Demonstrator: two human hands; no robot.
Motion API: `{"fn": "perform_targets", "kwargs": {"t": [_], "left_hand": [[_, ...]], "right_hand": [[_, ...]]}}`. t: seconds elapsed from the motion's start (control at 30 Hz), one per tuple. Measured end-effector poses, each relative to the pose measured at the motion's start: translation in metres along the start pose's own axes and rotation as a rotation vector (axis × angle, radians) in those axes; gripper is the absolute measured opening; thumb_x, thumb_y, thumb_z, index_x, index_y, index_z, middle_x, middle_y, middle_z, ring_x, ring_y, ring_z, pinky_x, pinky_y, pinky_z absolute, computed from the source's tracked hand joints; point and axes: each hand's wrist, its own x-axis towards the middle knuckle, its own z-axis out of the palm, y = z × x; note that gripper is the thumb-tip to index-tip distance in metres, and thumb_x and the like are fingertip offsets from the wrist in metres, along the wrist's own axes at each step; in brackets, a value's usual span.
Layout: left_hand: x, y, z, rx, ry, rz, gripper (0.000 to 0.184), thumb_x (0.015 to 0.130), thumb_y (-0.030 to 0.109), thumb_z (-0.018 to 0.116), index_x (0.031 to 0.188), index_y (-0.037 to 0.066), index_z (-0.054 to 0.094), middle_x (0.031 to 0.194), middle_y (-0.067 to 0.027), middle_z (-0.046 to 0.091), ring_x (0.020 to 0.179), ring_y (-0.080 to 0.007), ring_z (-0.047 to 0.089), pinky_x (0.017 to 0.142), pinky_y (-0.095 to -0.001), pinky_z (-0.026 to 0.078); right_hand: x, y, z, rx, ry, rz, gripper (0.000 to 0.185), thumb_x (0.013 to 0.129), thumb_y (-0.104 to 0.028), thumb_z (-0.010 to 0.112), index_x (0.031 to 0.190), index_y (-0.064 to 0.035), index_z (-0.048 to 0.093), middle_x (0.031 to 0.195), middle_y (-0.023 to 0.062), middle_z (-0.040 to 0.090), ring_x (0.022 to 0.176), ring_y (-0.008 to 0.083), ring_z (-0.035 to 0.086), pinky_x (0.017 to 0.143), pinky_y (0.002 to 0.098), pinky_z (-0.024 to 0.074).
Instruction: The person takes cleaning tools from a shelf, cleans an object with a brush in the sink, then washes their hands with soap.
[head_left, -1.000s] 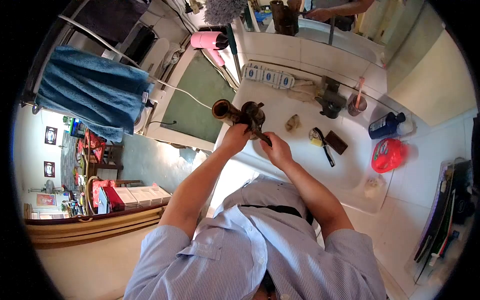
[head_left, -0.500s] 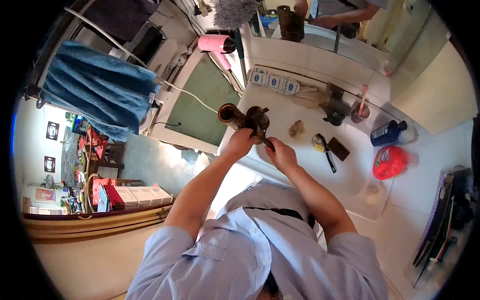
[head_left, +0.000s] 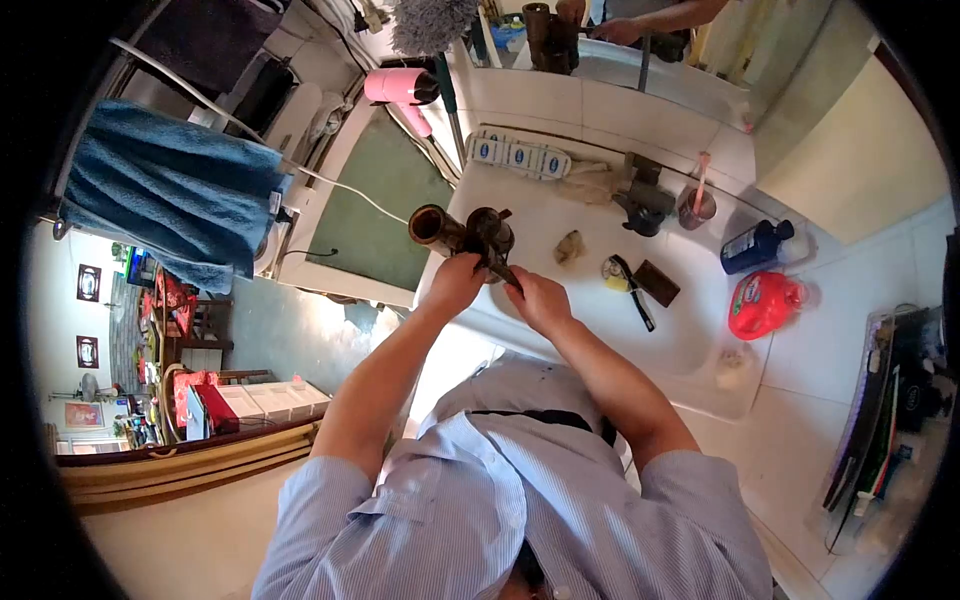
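A brown, carved-looking piece with two open round tubes (head_left: 436,228) is held over the left end of the white sink. My left hand (head_left: 458,285) is closed on its near side, below the tubes. My right hand (head_left: 541,303) is closed around a dark stick-like piece (head_left: 508,277) reaching to the brown object's right side. Whether that stick is a separate tool or part of the object I cannot tell. A black-handled brush (head_left: 640,303), a dark brown block (head_left: 656,283) and a pale tan lump (head_left: 569,247) lie in the sink, right of my hands.
The white sink (head_left: 690,365) has a black faucet (head_left: 645,208) at its back. A cup (head_left: 697,210), a dark blue bottle (head_left: 757,246) and a red bottle (head_left: 766,305) stand along its right side. A pink hair dryer (head_left: 402,86) and a blue towel (head_left: 170,190) are to the left.
The whole view has shifted slightly, so most things sit farther left. My right hand has come closer to the brown object, and less of the dark stick shows.
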Motion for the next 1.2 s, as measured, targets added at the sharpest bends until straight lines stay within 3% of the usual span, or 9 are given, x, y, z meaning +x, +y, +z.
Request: {"fn": "perform_targets", "kwargs": {"t": [0.07,0.17,0.23,0.33,0.6,0.67,0.8,0.87,1.2], "left_hand": [[0.002,-0.002,0.001,-0.002,0.011,0.013,0.024,0.082,0.019,0.055,0.091,-0.003,0.06,0.091,-0.0229,0.06,0.089,-0.0396,0.057,0.078,-0.0458,0.045],[0.001,-0.004,0.006,-0.027,0.001,-0.069,0.026,0.082,0.02,0.055,0.092,-0.003,0.059,0.091,-0.0232,0.06,0.088,-0.0398,0.057,0.077,-0.0459,0.045],[0.0,-0.002,0.005,0.048,0.048,-0.026,0.027,0.082,0.022,0.056,0.093,-0.003,0.06,0.09,-0.0231,0.061,0.087,-0.04,0.057,0.077,-0.0456,0.046],[0.003,0.004,-0.006,-0.001,-0.026,-0.06,0.026,0.082,0.022,0.057,0.091,-0.003,0.059,0.089,-0.023,0.061,0.086,-0.0404,0.057,0.076,-0.0458,0.045],[0.003,0.002,-0.002,-0.094,-0.015,-0.087,0.021,0.081,0.019,0.057,0.085,-0.001,0.058,0.084,-0.0228,0.059,0.083,-0.0409,0.056,0.071,-0.047,0.044],[0.001,0.005,-0.003,-0.073,-0.003,-0.074,0.021,0.082,0.02,0.057,0.086,-0.001,0.058,0.085,-0.0226,0.059,0.083,-0.0409,0.056,0.071,-0.0467,0.044],[0.001,0.0,0.001,-0.061,0.019,-0.068,0.021,0.082,0.019,0.057,0.087,-0.001,0.058,0.085,-0.0226,0.059,0.084,-0.0407,0.056,0.072,-0.0463,0.044],[0.002,-0.002,0.003,-0.047,0.021,-0.094,0.021,0.083,0.02,0.056,0.087,-0.001,0.058,0.087,-0.0222,0.059,0.086,-0.0404,0.056,0.074,-0.0459,0.045],[-0.003,0.002,0.003,-0.013,-0.028,-0.061,0.023,0.083,0.02,0.055,0.092,-0.001,0.06,0.094,-0.0211,0.06,0.09,-0.0391,0.056,0.077,-0.0452,0.045]], "right_hand": [[0.003,0.007,0.004,0.044,0.019,-0.022,0.038,0.085,-0.03,0.058,0.118,-0.0113,0.053,0.088,0.0127,0.065,0.077,0.0302,0.062,0.067,0.0384,0.0483],[0.008,0.021,0.002,0.517,-0.039,0.092,0.045,0.09,-0.041,0.051,0.121,-0.0088,0.052,0.093,0.0108,0.066,0.073,0.0226,0.063,0.064,0.0338,0.0487],[0.009,0.036,-0.013,1.368,-0.497,0.495,0.058,0.092,-0.054,0.037,0.123,-0.0064,0.05,0.098,0.0093,0.065,0.072,0.0157,0.061,0.064,0.0289,0.0487],[0.008,0.042,-0.017,1.451,-0.551,0.591,0.068,0.092,-0.061,0.025,0.122,-0.0054,0.05,0.099,0.0104,0.065,0.071,0.0138,0.06,0.064,0.026,0.049],[0.022,0.022,-0.017,1.338,-0.631,0.64,0.055,0.092,-0.055,0.035,0.105,-0.0091,0.06,0.089,0.0068,0.066,0.058,0.0113,0.057,0.052,0.0222,0.0469],[0.024,0.008,-0.025,1.296,-0.591,0.674,0.046,0.092,-0.05,0.042,0.101,-0.0098,0.062,0.07,-0.0005,0.059,0.046,0.0068,0.045,0.041,0.0192,0.0357],[0.039,0.021,-0.01,1.227,-0.775,0.644,0.041,0.091,-0.048,0.046,0.093,-0.0109,0.062,0.061,-0.0049,0.046,0.045,0.0058,0.036,0.038,0.0239,0.0242],[0.035,0.014,-0.006,1.121,-0.627,0.619,0.041,0.091,-0.048,0.047,0.091,-0.0094,0.061,0.055,-0.0062,0.033,0.044,0.005,0.022,0.039,0.0221,0.0169],[0.024,0.017,0.022,0.705,-0.289,0.304,0.041,0.091,-0.044,0.048,0.082,-0.0053,0.061,0.056,-0.0028,0.042,0.045,0.008,0.034,0.042,0.0255,0.0268]]}}
